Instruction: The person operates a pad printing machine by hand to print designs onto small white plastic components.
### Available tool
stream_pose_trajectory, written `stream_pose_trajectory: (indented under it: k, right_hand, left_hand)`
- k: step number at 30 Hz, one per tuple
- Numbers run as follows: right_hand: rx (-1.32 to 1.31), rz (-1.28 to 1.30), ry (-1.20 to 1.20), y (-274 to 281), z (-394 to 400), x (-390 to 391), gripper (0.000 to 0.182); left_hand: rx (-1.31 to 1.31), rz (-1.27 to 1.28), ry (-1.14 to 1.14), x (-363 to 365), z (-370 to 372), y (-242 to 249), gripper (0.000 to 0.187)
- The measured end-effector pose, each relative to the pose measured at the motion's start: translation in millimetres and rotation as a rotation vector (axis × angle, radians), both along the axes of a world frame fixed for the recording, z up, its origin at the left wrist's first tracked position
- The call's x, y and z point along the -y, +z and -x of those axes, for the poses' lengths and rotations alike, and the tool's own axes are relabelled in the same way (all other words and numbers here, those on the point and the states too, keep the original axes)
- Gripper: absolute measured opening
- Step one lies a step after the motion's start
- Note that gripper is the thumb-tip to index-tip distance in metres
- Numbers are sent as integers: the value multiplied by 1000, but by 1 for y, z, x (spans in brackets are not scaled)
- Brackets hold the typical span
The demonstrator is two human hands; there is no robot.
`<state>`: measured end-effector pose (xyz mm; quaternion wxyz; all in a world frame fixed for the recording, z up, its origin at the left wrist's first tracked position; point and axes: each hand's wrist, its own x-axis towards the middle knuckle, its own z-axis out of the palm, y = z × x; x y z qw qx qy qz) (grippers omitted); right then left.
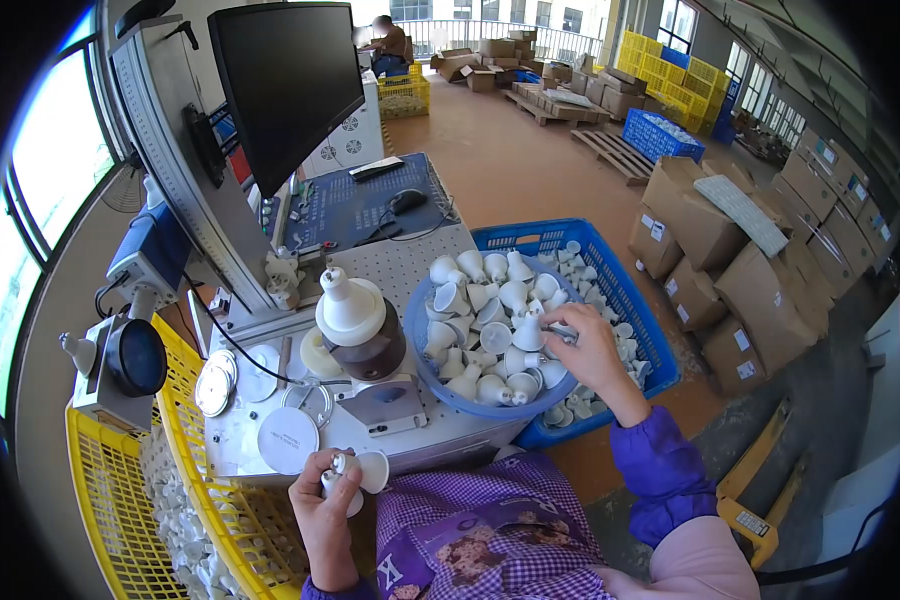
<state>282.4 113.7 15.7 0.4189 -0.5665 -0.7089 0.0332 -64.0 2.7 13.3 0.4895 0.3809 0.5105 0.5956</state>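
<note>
My left hand [327, 510] is closed around white cone-shaped lamp housings [374, 472], at least two, beside the front edge of the workbench. My right hand [592, 352] reaches over the blue round basin [440, 392], its thumb and fingers pinched on a white lamp housing [528, 334] at the right of the heap. Many similar housings [467, 380] fill the basin, lying at various angles. On the bench, another white housing [342, 300] stands upright, narrow end up, on a dark cylindrical fixture [368, 350].
Under the basin sits a blue crate [660, 350] with more housings. Yellow crates [120, 520] at lower left also hold housings. A monitor [288, 85], metal column [185, 170], mouse [407, 202] and white discs [288, 440] are around the bench. Cardboard boxes [770, 300] stand at right; a person [390, 45] sits far back.
</note>
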Motion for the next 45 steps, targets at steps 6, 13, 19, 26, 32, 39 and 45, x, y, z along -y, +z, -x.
stream_pose_trajectory:
  k: [6, 13, 19, 26, 32, 39, 45]
  right_hand:
    - [253, -57, -259, -15, 20, -6, 29]
    - [156, -30, -283, -28, 33, -19, 27]
    - [-179, -42, -138, -26, 33, 0, 25]
    - [-492, -101, -25, -37, 53, 39, 23]
    - [-608, -91, 66, -42, 53, 39, 24]
    - [-670, -62, 113, -40, 55, 40, 22]
    - [-707, -11, 154, -35, 60, 40, 23]
  left_hand:
    - [36, 20, -57, 6, -16, -4, 16]
    - [68, 74, -81, 17, -29, 1, 14]
    - [91, 87, -99, 22, -29, -16, 15]
    - [83, 63, -110, 24, -43, -29, 17]
    - [19, 53, -155, 24, -50, -18, 16]
    - [-86, -136, -151, 13, -57, 7, 18]
    - [-451, -455, 18, -32, -48, 70, 21]
